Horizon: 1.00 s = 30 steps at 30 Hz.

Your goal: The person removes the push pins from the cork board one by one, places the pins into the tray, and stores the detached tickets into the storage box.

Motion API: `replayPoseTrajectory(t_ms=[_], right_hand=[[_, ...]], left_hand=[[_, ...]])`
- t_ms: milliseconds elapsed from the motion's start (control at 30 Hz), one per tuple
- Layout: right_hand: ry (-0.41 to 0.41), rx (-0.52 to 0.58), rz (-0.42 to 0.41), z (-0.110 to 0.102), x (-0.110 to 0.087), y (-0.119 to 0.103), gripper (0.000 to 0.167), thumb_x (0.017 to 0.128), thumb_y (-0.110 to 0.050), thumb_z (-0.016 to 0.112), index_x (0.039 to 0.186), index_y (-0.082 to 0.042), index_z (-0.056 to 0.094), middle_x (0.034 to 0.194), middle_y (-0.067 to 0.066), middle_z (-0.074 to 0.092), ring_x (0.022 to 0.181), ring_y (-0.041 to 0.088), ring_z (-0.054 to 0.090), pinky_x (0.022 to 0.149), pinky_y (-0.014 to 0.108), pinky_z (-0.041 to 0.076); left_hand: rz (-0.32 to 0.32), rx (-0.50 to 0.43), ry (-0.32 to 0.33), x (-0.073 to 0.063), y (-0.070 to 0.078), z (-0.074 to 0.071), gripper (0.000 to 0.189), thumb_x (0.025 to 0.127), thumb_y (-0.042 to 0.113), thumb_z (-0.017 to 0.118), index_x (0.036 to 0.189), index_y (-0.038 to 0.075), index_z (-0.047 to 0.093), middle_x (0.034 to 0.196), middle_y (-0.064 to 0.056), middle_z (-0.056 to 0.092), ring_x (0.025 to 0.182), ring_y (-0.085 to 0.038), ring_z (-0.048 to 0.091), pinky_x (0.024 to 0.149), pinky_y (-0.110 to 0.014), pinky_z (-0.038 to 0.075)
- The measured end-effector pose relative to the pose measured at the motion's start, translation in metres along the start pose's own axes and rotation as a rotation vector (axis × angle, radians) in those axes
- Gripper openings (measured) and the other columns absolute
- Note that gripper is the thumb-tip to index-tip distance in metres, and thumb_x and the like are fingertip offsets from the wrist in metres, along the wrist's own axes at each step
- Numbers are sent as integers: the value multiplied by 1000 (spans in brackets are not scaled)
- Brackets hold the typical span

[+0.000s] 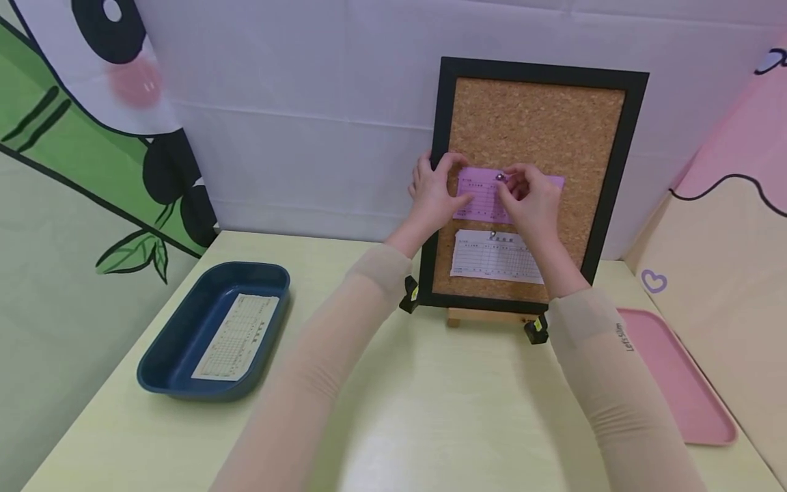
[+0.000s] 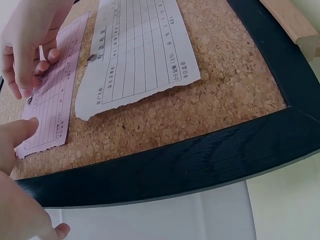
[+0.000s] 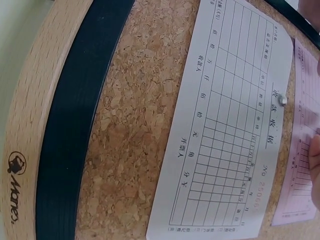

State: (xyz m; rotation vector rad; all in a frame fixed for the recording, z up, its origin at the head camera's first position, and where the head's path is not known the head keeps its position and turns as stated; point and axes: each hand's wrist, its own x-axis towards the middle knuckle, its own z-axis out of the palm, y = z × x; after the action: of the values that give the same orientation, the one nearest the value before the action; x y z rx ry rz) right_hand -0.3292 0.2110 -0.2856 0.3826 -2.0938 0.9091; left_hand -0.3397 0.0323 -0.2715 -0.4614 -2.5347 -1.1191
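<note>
A pink receipt slip [image 1: 479, 195] lies flat against the cork board [image 1: 541, 123] in its black frame. My left hand [image 1: 435, 191] touches the slip's left side with thumb and index finger, its other fingers by the frame's left edge. My right hand [image 1: 533, 205] pinches a silvery push pin [image 1: 501, 177] at the slip's upper part, between thumb and index finger. Below hangs a white receipt slip [image 3: 225, 130], fixed by another push pin [image 3: 282, 100] near its top edge. The right hand hides part of both slips in the head view.
A blue tray [image 1: 154, 365] on the left of the table holds a white printed slip [image 1: 236, 338]. A pink tray [image 1: 707, 417] lies at the right, partly behind the right sleeve. The board leans on a wooden stand [image 1: 486, 315], with black clips [image 1: 537, 331] at its lower edge.
</note>
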Motion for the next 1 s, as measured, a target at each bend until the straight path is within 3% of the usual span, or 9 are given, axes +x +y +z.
replayPoseTrajectory(t_ms=[267, 500, 1000], right_hand=[[-14, -2, 6, 1, 1, -1, 21, 87, -12, 67, 103, 1, 64, 81, 14, 63, 66, 15, 52, 60, 13, 36], [-16, -4, 26, 3, 2, -1, 19, 87, -12, 66, 99, 2, 65, 80, 15, 63, 67, 15, 51, 61, 14, 36], [-16, -109, 81, 4, 6, -8, 18, 88, -15, 64, 96, 1, 66, 78, 13, 63, 67, 17, 52, 62, 17, 36]], left_hand=[[-9, 33, 19, 5, -3, 6, 54, 80, 31, 76, 124, 31, 46, 154, -12, 7, 142, -28, 8, 108, -50, 17], [-7, 13, 28, 4, -3, 7, 43, 80, 29, 76, 114, 26, 51, 154, -12, 8, 142, -28, 7, 109, -50, 17], [-11, -32, 61, -1, -9, 11, 26, 83, 36, 72, 100, 20, 63, 154, -12, 13, 140, -28, 11, 107, -49, 20]])
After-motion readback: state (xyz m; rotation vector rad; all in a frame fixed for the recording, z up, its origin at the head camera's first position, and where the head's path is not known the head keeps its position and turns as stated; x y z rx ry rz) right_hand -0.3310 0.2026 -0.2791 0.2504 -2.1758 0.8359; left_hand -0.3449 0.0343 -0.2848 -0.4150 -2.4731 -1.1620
